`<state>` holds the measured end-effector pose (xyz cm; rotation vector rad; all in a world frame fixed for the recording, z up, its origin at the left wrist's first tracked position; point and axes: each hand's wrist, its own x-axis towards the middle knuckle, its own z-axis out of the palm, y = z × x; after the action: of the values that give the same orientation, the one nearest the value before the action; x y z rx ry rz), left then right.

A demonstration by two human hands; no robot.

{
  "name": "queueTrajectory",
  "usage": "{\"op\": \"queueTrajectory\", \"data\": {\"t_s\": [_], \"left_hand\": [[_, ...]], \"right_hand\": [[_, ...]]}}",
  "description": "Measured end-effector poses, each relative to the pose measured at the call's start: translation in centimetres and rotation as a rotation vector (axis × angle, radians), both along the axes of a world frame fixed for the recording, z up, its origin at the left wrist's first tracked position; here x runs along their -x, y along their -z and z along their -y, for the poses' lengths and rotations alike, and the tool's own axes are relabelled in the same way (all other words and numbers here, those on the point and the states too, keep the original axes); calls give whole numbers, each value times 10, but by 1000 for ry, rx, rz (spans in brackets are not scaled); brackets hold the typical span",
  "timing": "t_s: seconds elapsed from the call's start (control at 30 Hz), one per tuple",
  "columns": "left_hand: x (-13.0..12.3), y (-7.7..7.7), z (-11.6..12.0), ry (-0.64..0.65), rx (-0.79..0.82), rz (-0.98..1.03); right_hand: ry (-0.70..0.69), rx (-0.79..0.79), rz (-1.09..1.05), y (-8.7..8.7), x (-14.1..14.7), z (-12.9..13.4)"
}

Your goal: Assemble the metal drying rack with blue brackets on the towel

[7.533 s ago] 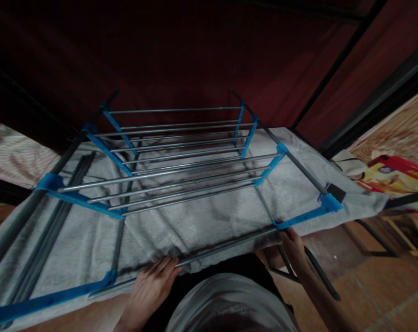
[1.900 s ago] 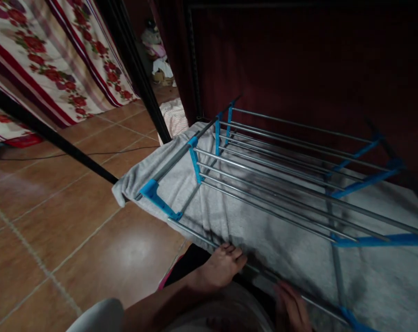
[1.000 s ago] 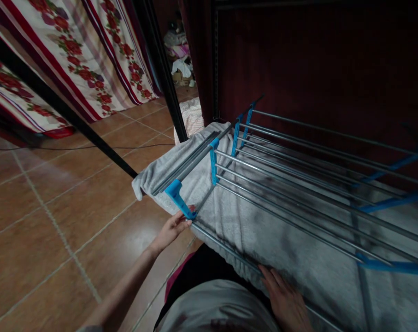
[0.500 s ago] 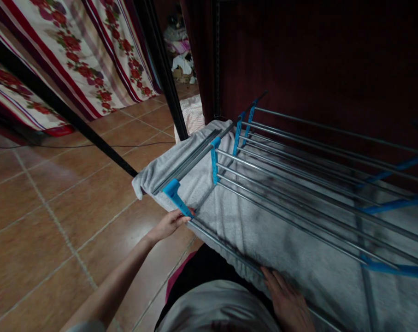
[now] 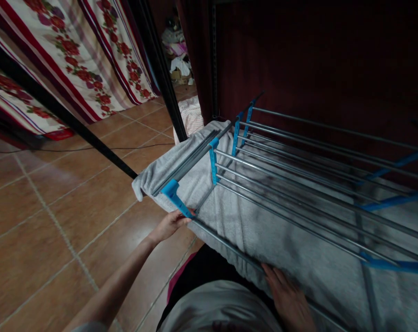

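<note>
A metal drying rack with blue plastic brackets lies on a grey blanket (image 5: 285,249). My left hand (image 5: 172,225) is closed at the lower end of the nearest blue bracket (image 5: 176,198), where it meets the rack's front metal rod (image 5: 226,242). Its thumb and fingers pinch this joint. Farther along the same rod, my right hand (image 5: 288,295) rests over it with fingers stretched out and palm down. Its thumb is hidden. Several parallel metal rods (image 5: 285,182) run rightward from another blue bracket (image 5: 213,161).
Black posts (image 5: 160,69) stand at the blanket's far left corner. A dark red panel (image 5: 319,60) rises behind the rack. The tiled floor (image 5: 56,193) spreads on the left, crossed by a thin cable (image 5: 136,148), below a flowered curtain (image 5: 80,60). Cloth items (image 5: 179,64) lie beyond.
The view has shifted very slightly. Both hands keep their places on the rack, and nothing else has visibly moved.
</note>
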<state>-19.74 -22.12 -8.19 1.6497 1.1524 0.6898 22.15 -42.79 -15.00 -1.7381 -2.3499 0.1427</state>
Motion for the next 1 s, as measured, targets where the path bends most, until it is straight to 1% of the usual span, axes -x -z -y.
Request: {"op": "queueTrajectory", "data": {"t_s": [0.1, 0.23, 0.47, 0.57, 0.8, 1.0], "left_hand": [[0, 8, 2, -20, 3, 9], [-1, 16, 6, -34, -35, -15], [-4, 30, 8, -96, -121, -8], [-4, 30, 9, -106, -152, -20], [-6, 26, 10, -88, -202, -118], [-13, 19, 13, -95, -155, -198]], "right_hand": [[-3, 1, -3, 2, -3, -3], [-19, -33, -12, 3, -5, -4], [-31, 1, -4, -1, -6, -4], [-31, -1, -2, -1, -6, -4], [-20, 31, -47, -3, -5, -3], [-12, 12, -26, -6, -5, -4]]}}
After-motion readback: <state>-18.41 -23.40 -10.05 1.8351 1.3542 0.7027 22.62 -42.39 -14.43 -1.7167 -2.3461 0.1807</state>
